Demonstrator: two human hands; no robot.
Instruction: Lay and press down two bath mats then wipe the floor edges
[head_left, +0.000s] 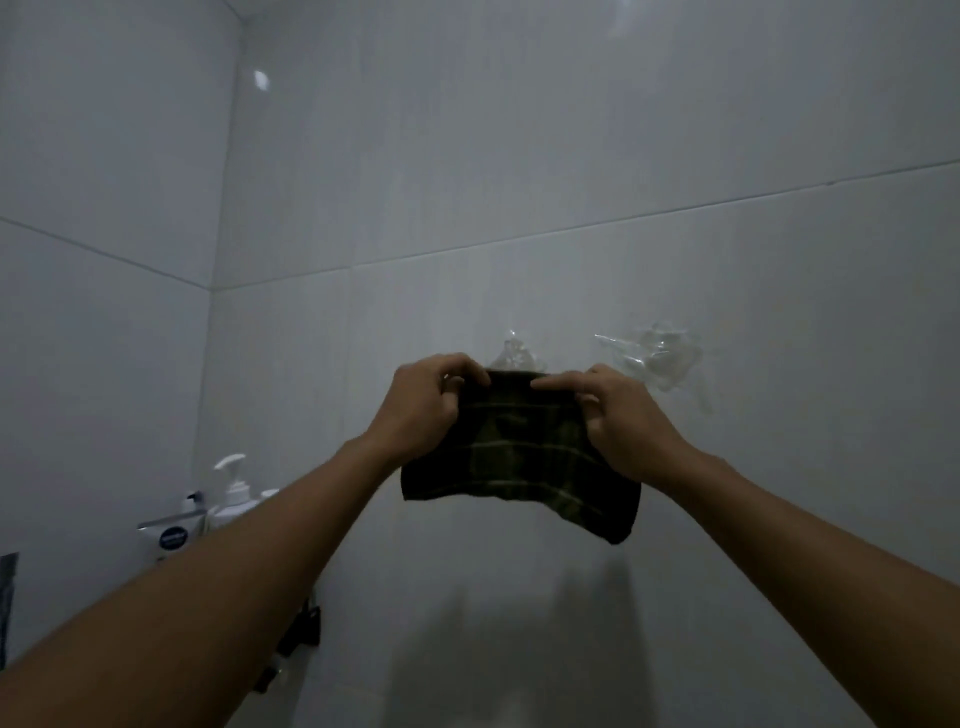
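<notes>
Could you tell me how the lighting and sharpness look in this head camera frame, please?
Head view: dim and bluish overall; a small glare spot on the glossy wall tiles; the dark cloth, held by left hand and right hand, casts a soft shadow below; grout lines bow from wide-angle distortion.

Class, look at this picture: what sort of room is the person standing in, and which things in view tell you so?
Most likely a bathroom. The walls are large pale glossy tiles, a white pump bottle stands in the corner, and both hands hold a small dark cloth by a clear wall hook.
</notes>
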